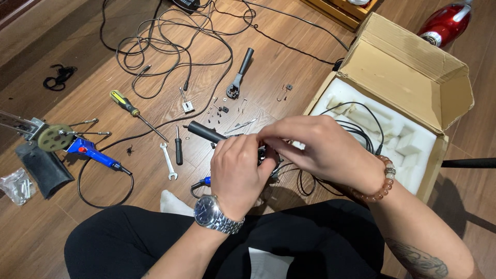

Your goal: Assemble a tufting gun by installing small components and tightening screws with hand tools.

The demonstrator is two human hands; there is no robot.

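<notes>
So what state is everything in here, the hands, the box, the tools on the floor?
Left hand: closed around a small black part.
Right hand: pinching the same part.
Brown cardboard box: open, white foam inside.
Yellow-green-handled screwdriver: lying loose.
Small silver spanner: lying flat.
Black cables: tangled.

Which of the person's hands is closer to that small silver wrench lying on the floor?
Left. The left hand is just right of the wrench; the right hand lies farther right, beyond it.
</notes>
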